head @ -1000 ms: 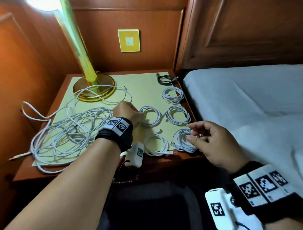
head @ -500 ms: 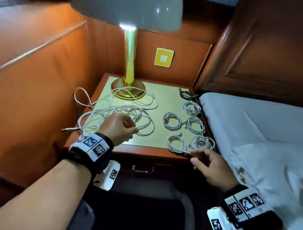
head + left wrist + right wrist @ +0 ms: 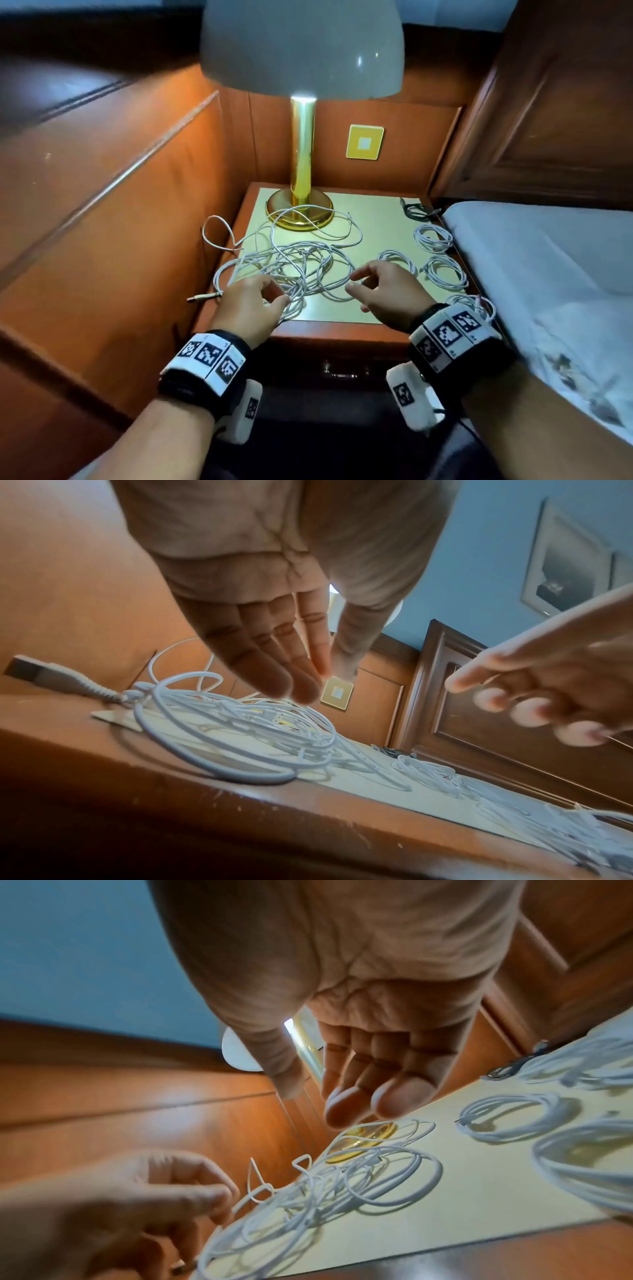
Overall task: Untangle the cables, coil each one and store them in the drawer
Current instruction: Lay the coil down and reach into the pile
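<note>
Most of the work looks done: several white coils [image 3: 445, 272] and a dark coil [image 3: 418, 210] lie right of the right hand's fingers, none stored yet. The drawer [image 3: 342, 368], below both wrists, looks closed. The tangled pile [image 3: 294, 270] remains between and beyond the fingertips. The left hand [image 3: 246, 308] and right hand [image 3: 387, 291] hover over it, fingers loosely spread, gripping nothing visible.

We see the tangled heap of white cables [image 3: 291, 270] on the left half of the wooden nightstand [image 3: 329, 334], in front of the brass table lamp [image 3: 301, 209]. Right of the heap lie coiled white cables [image 3: 445, 272], with a coiled dark cable [image 3: 418, 209] behind them. The white-sheeted bed [image 3: 548, 267] stands right of the nightstand.
</note>
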